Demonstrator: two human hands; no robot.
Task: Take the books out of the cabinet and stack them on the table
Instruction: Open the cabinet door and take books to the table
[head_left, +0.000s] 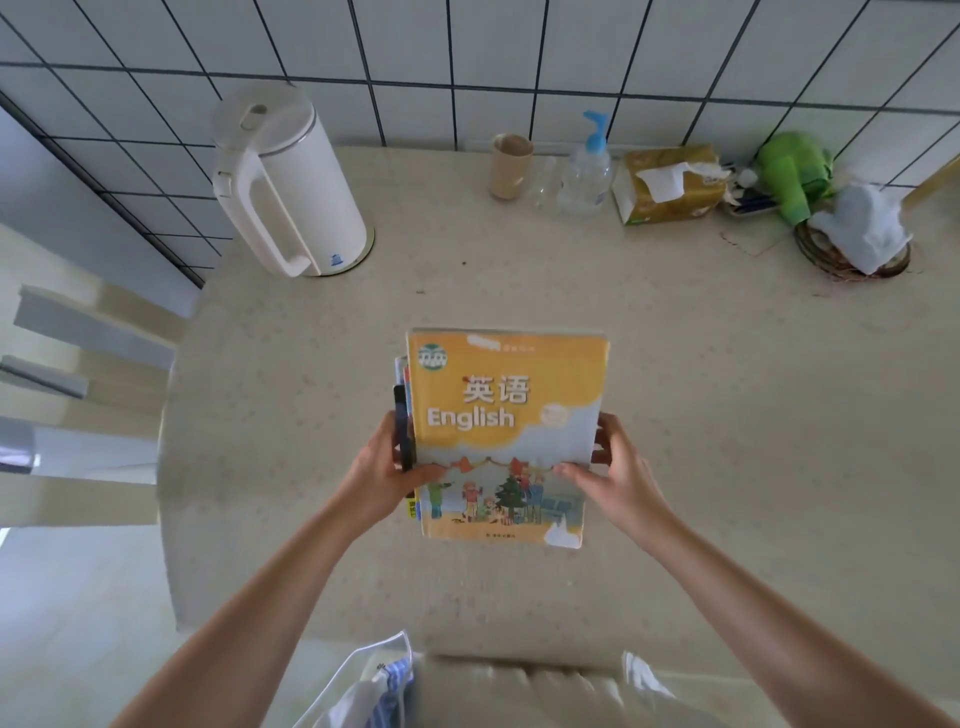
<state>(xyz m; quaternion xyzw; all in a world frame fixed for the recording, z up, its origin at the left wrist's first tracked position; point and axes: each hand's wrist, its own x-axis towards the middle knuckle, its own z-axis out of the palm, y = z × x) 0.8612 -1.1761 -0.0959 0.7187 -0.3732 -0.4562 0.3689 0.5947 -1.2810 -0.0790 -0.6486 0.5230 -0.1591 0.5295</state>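
Note:
A stack of books is over the middle of the beige table. Its top book has an orange cover reading "English" with a drawing of children. Edges of other books, one of them dark, stick out on the stack's left side. My left hand grips the stack's left edge, thumb on the cover. My right hand grips the right edge, thumb on the cover too. Whether the stack rests on the table or hangs just above it I cannot tell. The cabinet is out of view.
At the back left stands a white electric kettle. Along the tiled wall are a paper cup, a pump bottle, a tissue pack, a green object and a basket with a white cloth. A chair stands left.

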